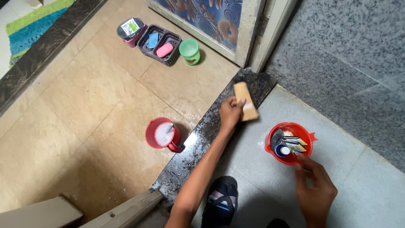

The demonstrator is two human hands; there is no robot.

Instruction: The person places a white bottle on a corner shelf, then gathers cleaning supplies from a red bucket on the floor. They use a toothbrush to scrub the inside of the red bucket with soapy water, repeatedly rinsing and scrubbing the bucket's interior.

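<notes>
left hand (231,113) closed on tan scrub block (246,101) over wet dark granite sill (198,147), right hand (314,188) w/ loose fingers at rim of red bowl (270,145) of cleaning bits; block prob. light, stiff, slick when soapy, best gripped by its long sides.

**Brush and red bowl by the dark sill**

My left hand (231,112) grips a tan wooden scrubbing brush (246,101), tilted, its long body lying over the wet black stone threshold (198,143) near the sill's far end by the door frame. My right fingertips (301,162) touch the near rim of a round red bowl (291,143) standing upright on the grey floor (363,185), just right of the threshold, packed with a steel scourer, small sachets and a blue-capped bottle.
</notes>
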